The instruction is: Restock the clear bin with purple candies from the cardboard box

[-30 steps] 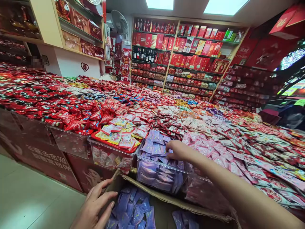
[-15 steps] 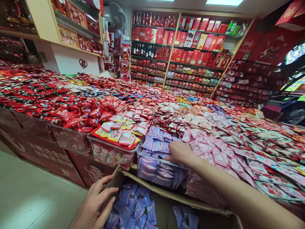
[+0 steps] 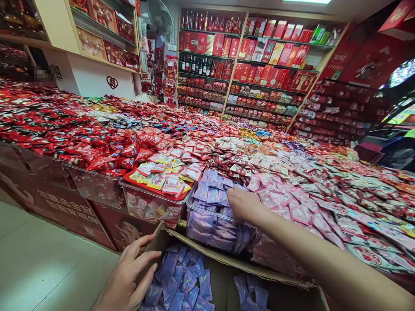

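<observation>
My right hand (image 3: 244, 205) reaches into a clear plastic bin (image 3: 207, 211) of small purple candy packets (image 3: 216, 195). Its fingers are curled down among the packets at the bin's right side, and whatever lies under them is hidden. Below the bin stands an open cardboard box (image 3: 233, 260) holding more purple packets (image 3: 188, 280), heaped at its left, with a smaller group farther right. At the box's left edge is my left hand (image 3: 128, 272), fingers spread apart and nothing visible in them.
A bin of yellow and white packets (image 3: 152, 209) adjoins on the left, with red packets (image 3: 106, 162) beyond. Pink packets (image 3: 295, 207) lie to the right. Shelves (image 3: 240, 65) of bottles and red boxes line the back. Tiled floor (image 3: 48, 263) shows at lower left.
My right hand has shifted very slightly left at the bin, still curled downward. My left hand stays spread at the box edge. The view has tilted a little.
</observation>
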Motion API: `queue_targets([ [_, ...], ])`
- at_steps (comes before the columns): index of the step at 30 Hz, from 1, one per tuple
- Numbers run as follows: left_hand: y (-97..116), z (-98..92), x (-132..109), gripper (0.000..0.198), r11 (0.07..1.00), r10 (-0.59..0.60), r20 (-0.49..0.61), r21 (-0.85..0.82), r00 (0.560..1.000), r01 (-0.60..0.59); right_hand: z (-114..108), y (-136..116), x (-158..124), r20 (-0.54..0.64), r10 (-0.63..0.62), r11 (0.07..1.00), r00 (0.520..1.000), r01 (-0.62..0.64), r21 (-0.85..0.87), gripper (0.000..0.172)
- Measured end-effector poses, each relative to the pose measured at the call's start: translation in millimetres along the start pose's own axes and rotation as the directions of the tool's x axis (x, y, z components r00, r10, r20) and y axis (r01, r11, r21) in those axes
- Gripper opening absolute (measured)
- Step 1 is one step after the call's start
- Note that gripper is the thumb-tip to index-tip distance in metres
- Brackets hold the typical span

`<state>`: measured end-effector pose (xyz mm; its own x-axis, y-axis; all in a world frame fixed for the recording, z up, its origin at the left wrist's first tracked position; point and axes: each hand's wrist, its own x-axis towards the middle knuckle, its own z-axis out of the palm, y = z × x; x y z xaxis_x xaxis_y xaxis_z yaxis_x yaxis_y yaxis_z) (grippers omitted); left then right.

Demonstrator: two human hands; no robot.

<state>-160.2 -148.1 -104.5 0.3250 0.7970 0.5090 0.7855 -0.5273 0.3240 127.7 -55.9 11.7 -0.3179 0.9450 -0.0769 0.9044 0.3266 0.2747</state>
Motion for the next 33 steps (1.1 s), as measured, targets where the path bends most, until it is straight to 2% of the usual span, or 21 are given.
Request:
queue_targets([
  [12,-3.2,2.9,-2.4,0.023,1.0,0.009,0.018,-0.014,1.0,-0.008,8.6,1.7,4.1,0.028,-0.006,1.0,1.0,0.005,0.03,0.03],
  [17,-3.4,2.9,-2.7,0.023,1.0,0.009,0.041,-0.011,0.999,-0.008,-9.3,19.1,4.6,0.073,-0.062,0.995,0.995,0.056,0.084,0.038],
  [22,-4.1,4.2,-2.6,0.023,1.0,0.015,0.048,-0.008,0.999,-0.015,-25.5,37.3,-6.9,0.114,0.017,0.998,0.993,-0.023,0.052,0.035],
  [25,-4.3,4.7,-2.3,0.022,1.0,0.016,0.042,-0.007,0.999,-0.016,-16.2,37.1,-15.0,0.142,-0.004,1.0,0.99,0.0,0.029,0.039],
  [29,-3.8,3.5,-2.2,0.021,1.0,0.015,0.028,-0.005,0.999,-0.015,3.9,34.9,-16.9,0.074,-0.027,1.0,0.997,0.026,0.007,0.033],
  [33,-3.2,2.1,-2.0,0.022,1.0,0.014,0.041,0.011,0.999,-0.015,10.2,38.1,-11.8,0.042,-0.007,1.0,0.999,0.007,0.002,0.028],
])
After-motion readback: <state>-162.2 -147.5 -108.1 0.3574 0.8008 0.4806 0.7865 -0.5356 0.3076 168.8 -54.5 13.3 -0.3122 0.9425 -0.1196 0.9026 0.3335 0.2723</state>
